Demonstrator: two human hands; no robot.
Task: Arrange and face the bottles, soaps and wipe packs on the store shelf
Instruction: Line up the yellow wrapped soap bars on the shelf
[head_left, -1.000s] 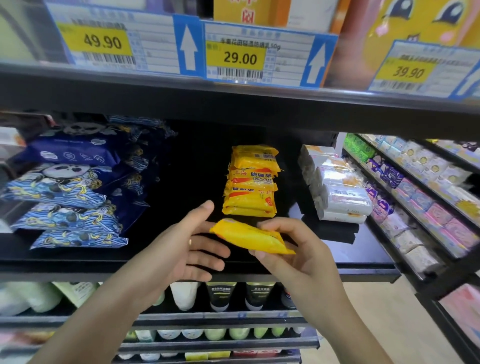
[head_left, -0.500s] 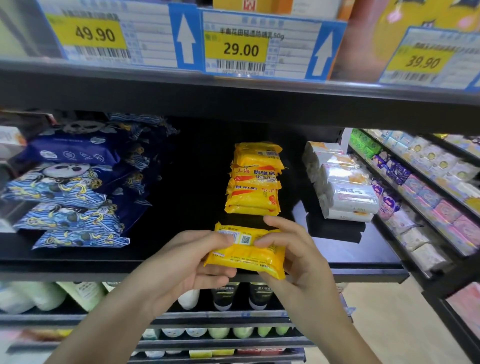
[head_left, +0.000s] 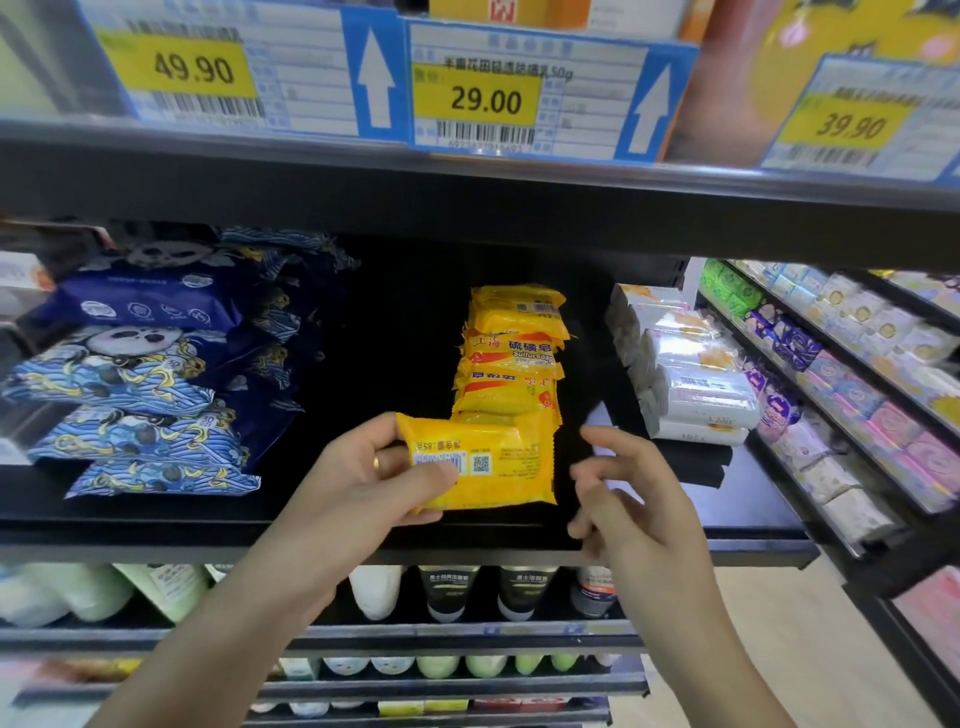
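My left hand (head_left: 363, 478) grips a yellow soap pack (head_left: 498, 467) by its left end, barcode side facing me, just in front of the black shelf (head_left: 156, 535). Behind it a stack of yellow soap packs (head_left: 511, 353) stands on the shelf. My right hand (head_left: 623, 499) hovers just right of the held pack, fingers loosely spread, touching nothing. Blue wipe packs (head_left: 130, 374) are stacked at the shelf's left, white soap packs (head_left: 691, 384) at its right.
Price tags (head_left: 483, 98) hang on the shelf edge above. Bottles and tubes (head_left: 447, 592) stand on the lower shelves. A side rack (head_left: 857, 389) with small pastel packs runs along the right. A dark gap lies between the blue packs and the yellow stack.
The soap pack has been turned to show its barcode side and lifted toward the stack. My right hand has let go of it; my left hand alone holds it now.
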